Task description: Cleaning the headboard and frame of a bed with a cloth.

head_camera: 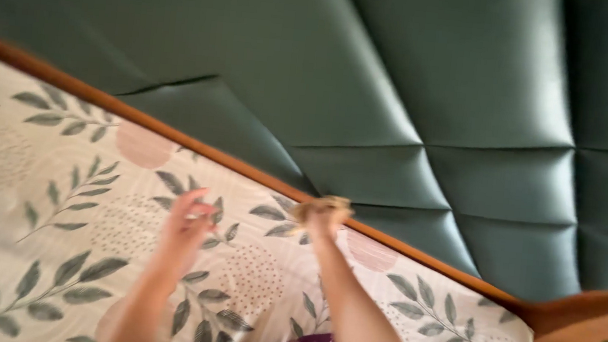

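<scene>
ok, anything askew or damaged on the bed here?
Nothing damaged or spilled. The leaf-print sheet lies flat against the wooden rail below the green padded headboard. The right hand grips something at the sheet's edge; blur hides what.

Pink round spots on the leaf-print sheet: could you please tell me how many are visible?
2. One pink spot lies near the wooden rail, up and left of the left hand; the other pink spot sits just right of the right hand. The arms may hide more.

The headboard (417,78) is padded green leatherette, smooth with a soft sheen. Its rail (174,135) looks like polished brown wood. The bed's sheet (40,205) is matt, leaf-printed quilted cloth.
</scene>
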